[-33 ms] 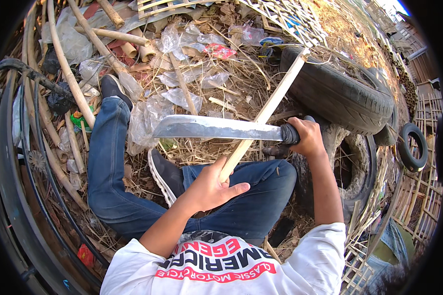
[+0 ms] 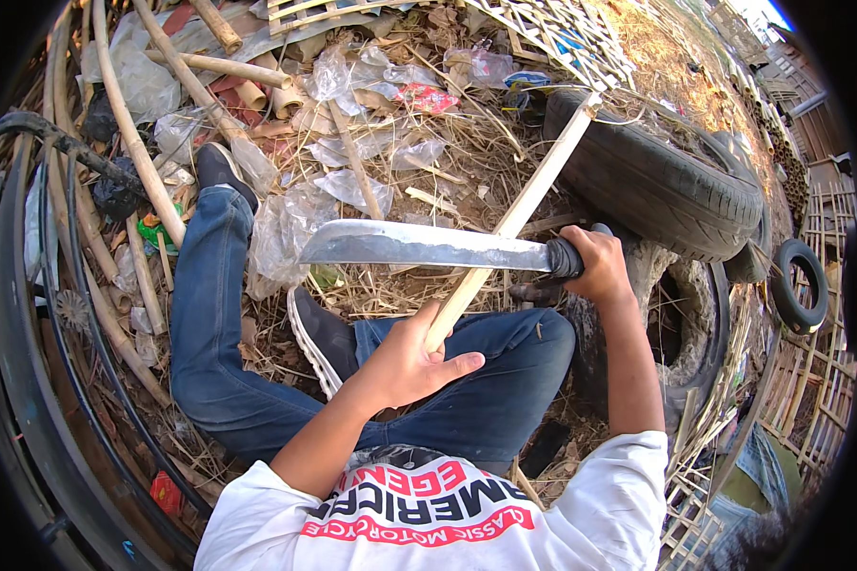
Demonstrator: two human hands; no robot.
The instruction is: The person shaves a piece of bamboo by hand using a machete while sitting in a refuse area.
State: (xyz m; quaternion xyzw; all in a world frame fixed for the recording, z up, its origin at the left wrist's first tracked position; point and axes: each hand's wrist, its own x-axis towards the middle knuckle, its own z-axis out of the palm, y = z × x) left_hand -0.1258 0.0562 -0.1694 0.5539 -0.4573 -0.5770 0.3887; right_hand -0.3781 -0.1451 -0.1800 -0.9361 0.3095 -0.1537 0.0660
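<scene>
Bamboo strip [image 2: 541,181]: pale and split, slanting from the left hand [image 2: 405,357] up and right to the old tyre [image 2: 657,195]; its far end appears over the tyre's near edge, contact uncertain.
Left hand: fingers curled round the strip's lower end; thumb extended clear of it, toward the right.
Right hand [image 2: 595,265]: fingers wrapped round the machete's dark, bound handle [image 2: 564,259].
Machete [image 2: 400,246]: blade roughly level across the view, tip to the left, crossing over the strip at mid-length; whether its edge bites the wood cannot be told.
Jeans [image 2: 217,295]: legs bent on the littered ground, the right knee near the strip's lower end, a dark shoe [image 2: 319,333] below the blade's outer half.
Blade slip: a glancing stroke or sudden split could carry the edge down the strip into the left hand, whose thumb stands exposed.
Leg risk: an overshooting swing could reach the knee or shoe, both close by.
Strip roll: a loose hold, or a far end poorly seated at the tyre, could let the wood twist.
Change from the earlier frame: the machete sits very slightly farther right, its tip a trifle higher; hands and strip otherwise nearly match.
</scene>
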